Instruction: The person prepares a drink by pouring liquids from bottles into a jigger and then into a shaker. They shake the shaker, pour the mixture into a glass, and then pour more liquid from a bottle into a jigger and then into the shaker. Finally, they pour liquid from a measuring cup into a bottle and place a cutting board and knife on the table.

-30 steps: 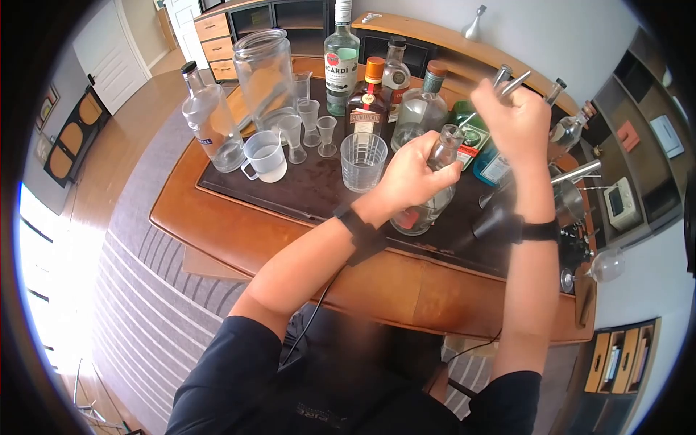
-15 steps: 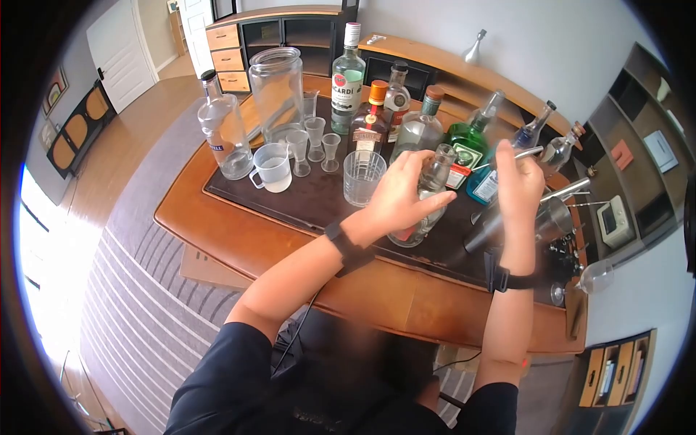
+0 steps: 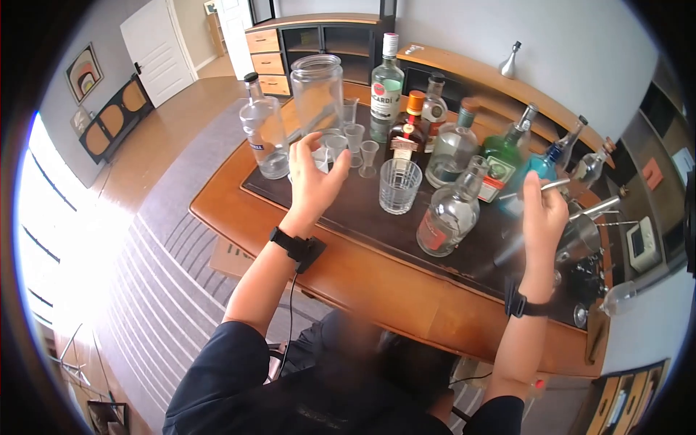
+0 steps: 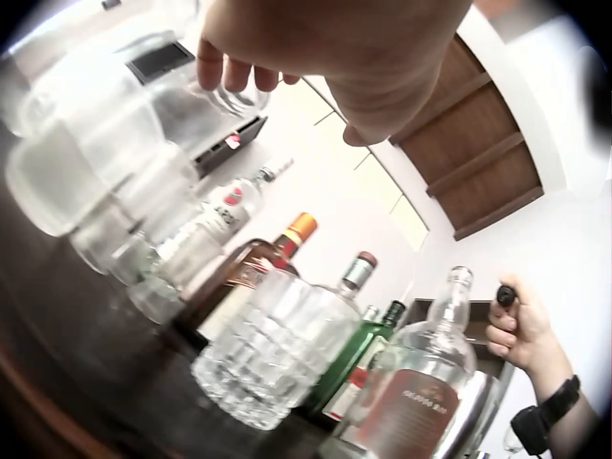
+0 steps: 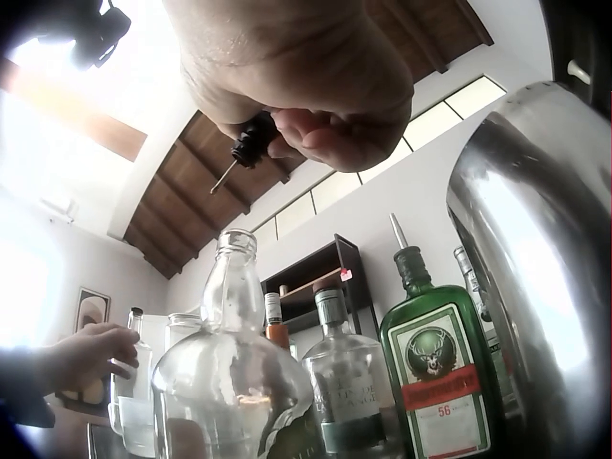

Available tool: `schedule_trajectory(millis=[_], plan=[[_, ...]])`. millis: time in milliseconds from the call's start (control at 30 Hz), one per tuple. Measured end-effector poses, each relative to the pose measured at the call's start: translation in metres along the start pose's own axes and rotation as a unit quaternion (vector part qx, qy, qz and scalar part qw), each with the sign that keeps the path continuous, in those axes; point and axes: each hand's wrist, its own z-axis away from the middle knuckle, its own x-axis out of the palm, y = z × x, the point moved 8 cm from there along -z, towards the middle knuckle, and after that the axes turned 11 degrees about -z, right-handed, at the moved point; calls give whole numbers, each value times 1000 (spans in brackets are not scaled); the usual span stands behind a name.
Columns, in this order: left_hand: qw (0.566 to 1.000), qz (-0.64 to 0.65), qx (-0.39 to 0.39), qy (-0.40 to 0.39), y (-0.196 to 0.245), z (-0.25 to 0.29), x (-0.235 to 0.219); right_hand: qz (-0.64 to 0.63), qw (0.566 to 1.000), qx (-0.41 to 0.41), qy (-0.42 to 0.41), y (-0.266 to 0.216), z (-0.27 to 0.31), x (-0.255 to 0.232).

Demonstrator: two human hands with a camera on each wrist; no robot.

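Note:
My left hand (image 3: 315, 185) is raised over the table's left part with fingers spread and bent, holding nothing. In the head view it overlaps the glass mug, seen more plainly in the right wrist view as a measuring mug (image 5: 137, 426) with liquid. My right hand (image 3: 544, 225) grips a bottle pourer (image 5: 252, 142), its ribbed black plug and thin tube poking out past the fingers. Left of that hand a clear bottle (image 3: 447, 225) with a reddish label stands upright, its mouth uncapped. Between the hands stands a cut-glass tumbler (image 3: 399, 190).
Behind are a rum bottle (image 3: 386, 94), an orange-capped bottle (image 3: 408, 134), a green bottle (image 3: 504, 156) and several others. Shot glasses (image 3: 368, 156), a large jar (image 3: 317, 90) and a vodka bottle (image 3: 264, 138) stand left. A metal shaker (image 5: 535, 249) is close to my right hand.
My left hand has let go of the clear bottle and moved left towards the mug. My right hand has come down from above the bottle's mouth, still holding the pourer.

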Motion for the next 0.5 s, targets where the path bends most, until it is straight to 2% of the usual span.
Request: schedule_trajectory(millis=[100,267,400,500], plan=[[998,-38,-49,-18,-45,5,4,39,999,-13,-3,16,8,-2],[993,-94,-75,3,-64,6,-6,56,998,34,-16,38,20,-2],[983,-61,-144,-93,-97,10,9,19,999,40,-7,46,26,-3],[955,6,-222,-195,-131,23,30,15,1000,23,-7,50,30,-2]])
